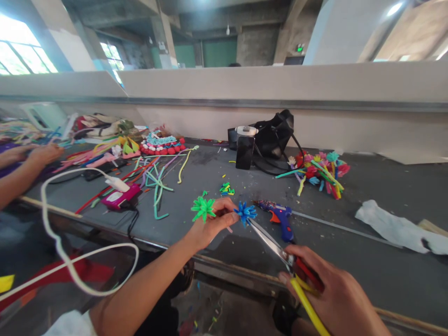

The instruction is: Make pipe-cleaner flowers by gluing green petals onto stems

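My left hand [210, 223] is closed in a pinch on a short stem with a green fuzzy star-shaped flower [203, 208] at one end and a blue one [245, 213] at the other. My right hand [329, 294] grips scissors [271, 242] with red and yellow handles. The scissor blades point up to the left, and their tips reach the blue flower. Both hands are above the near edge of the grey table [350, 242].
A blue glue gun [280, 217] lies just behind the scissors. A pile of coloured pipe-cleaner flowers [320, 172], a black bag [273, 137], a phone [245, 151], loose pipe cleaners [157, 179], a pink charger with white cable [119, 196] and a white cloth [395, 228] are on the table. Another person's hands [38, 154] work at far left.
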A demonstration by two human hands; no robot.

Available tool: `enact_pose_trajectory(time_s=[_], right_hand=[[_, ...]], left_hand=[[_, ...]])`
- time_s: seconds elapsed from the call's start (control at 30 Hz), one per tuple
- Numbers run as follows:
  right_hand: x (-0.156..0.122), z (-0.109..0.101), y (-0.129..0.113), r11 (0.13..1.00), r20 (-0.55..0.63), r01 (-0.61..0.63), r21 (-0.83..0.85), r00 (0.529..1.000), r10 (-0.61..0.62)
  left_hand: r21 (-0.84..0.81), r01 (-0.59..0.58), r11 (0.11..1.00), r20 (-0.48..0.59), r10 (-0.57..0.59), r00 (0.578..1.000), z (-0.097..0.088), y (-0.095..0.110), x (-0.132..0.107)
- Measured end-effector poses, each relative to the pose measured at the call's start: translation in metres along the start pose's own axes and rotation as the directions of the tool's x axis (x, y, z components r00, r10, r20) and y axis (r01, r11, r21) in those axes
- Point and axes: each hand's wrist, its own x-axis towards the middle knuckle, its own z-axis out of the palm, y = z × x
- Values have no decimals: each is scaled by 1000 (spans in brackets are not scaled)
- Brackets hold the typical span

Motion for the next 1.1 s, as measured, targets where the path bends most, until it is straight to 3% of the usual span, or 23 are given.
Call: enact_pose_trajectory(time_s=[0.73,0.97,1.1], right_hand=[[-3,9,-2,999,-47,12,36,999,-10],[-3,6,-9,999,-119,46,2,992,-46],[-5,7,-6,1000,-226,-9,-15,974,5]], left_hand=[[-79,55,995,-93,-62,994,5,0,0],[-102,108,989,-80,-116,990,8,4,0],[-188,133,973,-88,-152,984,12,8,0]])
